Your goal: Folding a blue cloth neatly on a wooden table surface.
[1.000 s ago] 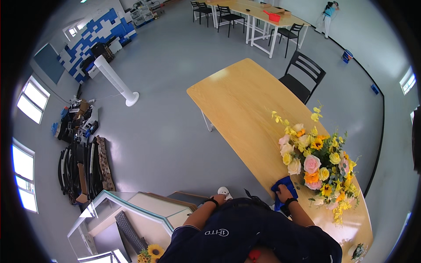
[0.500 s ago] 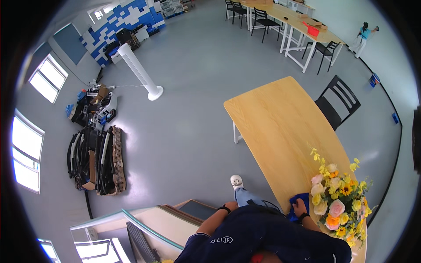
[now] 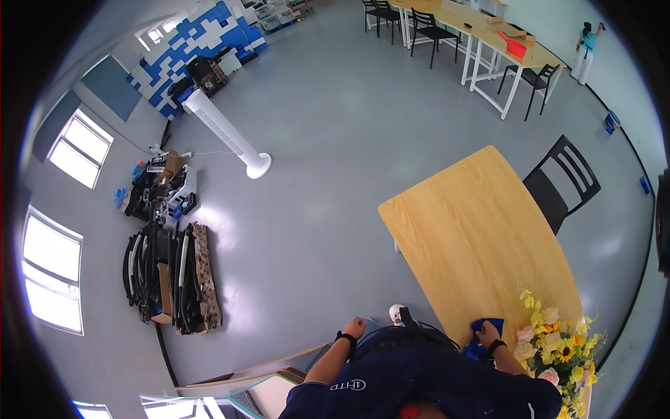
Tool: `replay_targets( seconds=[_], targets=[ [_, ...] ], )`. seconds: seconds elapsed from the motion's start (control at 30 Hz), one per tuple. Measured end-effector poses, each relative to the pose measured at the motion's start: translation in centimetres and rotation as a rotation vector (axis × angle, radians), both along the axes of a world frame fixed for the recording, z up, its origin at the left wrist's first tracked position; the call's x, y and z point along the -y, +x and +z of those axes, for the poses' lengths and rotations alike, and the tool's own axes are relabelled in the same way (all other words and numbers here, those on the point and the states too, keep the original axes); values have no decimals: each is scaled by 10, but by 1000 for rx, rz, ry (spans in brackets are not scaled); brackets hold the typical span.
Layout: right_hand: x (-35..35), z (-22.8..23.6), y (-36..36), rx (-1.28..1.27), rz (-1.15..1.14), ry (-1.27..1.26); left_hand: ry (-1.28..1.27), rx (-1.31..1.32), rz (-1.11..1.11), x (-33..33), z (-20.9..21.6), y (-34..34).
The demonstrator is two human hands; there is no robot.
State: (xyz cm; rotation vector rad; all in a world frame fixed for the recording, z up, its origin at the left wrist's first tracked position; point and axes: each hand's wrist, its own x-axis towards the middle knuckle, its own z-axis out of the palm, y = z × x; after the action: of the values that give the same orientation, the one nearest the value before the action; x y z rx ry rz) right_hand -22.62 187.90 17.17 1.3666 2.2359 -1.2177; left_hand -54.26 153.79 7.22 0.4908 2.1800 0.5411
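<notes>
My right hand (image 3: 487, 336) presses a blue cloth (image 3: 483, 332) onto the near end of a long light wooden table (image 3: 474, 230). Just right of that hand lies a bunch of yellow, pink and white flowers (image 3: 558, 349) on the table's near right corner. My left hand (image 3: 354, 327) is closed in a fist, held off the table's left side over the grey floor, with nothing in it. A dark watch or band sits on each wrist. My dark blue top fills the bottom of the view.
A black chair (image 3: 562, 183) stands at the table's far right side. A white tower fan (image 3: 227, 134) stands on the floor to the left, with piled bags and gear (image 3: 171, 269) further left. Far tables with chairs (image 3: 474, 38) and a person (image 3: 585, 42) are at the back.
The view has swung left, so the table and flowers slid toward the lower right. My right hand stays on the blue cloth at the table's near end.
</notes>
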Motion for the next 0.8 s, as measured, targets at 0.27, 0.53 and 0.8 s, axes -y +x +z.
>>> replay_targets(
  seconds=[0.27,0.53,0.8],
  targets=[
    [-16,-13,-178,-177,123,61,92,32,-153,-6,-28,-115],
    [-10,-45,-379,-281,46,329,46,-91,20,14,-9,-277],
    [-13,-71,-462,-346,-217,575,-222,-138,-45,106,-47,-385]
  ],
)
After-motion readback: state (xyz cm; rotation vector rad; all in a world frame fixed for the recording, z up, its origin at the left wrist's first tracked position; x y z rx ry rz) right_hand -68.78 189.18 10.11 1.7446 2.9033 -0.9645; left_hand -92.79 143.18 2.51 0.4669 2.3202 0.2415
